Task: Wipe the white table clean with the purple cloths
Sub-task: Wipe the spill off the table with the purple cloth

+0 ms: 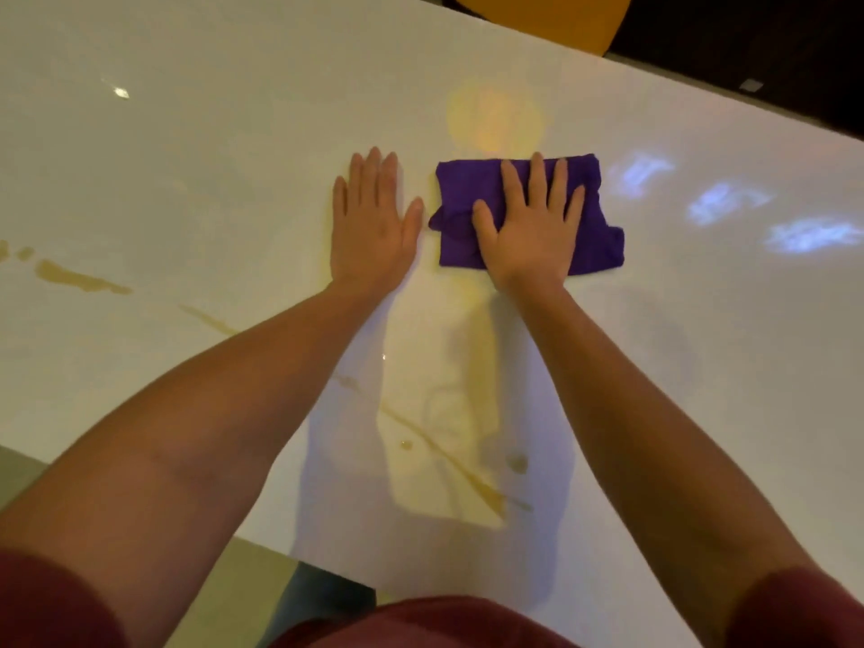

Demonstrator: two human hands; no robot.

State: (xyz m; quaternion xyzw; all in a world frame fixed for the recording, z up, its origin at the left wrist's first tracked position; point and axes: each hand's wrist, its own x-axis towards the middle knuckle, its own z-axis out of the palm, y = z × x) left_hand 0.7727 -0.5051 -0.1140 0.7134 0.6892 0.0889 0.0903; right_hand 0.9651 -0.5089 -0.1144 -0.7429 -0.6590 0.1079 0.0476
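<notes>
- Right hand [528, 226]: flat, palm down on the cloth [526, 212], fingers straight and slightly spread, thumb out to the left. Presses it, no curl, no pinch.
- Cloth: purple, folded to a rough rectangle, flat on the table [187, 180]. Sticks out past the right hand's fingertips and to both sides of it; bottom right corner juts out lower than the rest. Left edge bunched up beside the right thumb.
- Left hand [374, 222]: flat on bare table, palm down, fingers straight and close together, thumb out to the right. Holds nothing.
- Left thumb tip just beside the cloth's left edge; touching or not, cannot tell.
- Hands side by side, near each other, both arms stretched forward. Only one cloth in view.
- Stains [84, 278]: yellow-brown smears well to the left of the left hand, nearer the person.
- Streak [439, 451]: thin yellow-brown line running diagonally under and between the forearms, with small drops beside it.
- Yellow glow on the table just past the right hand's fingertips, above the cloth; stain or reflection, cannot tell.
- Bluish light patches on the table right of the right hand.
- Red sleeves [51, 600] at both upper arms.
</notes>
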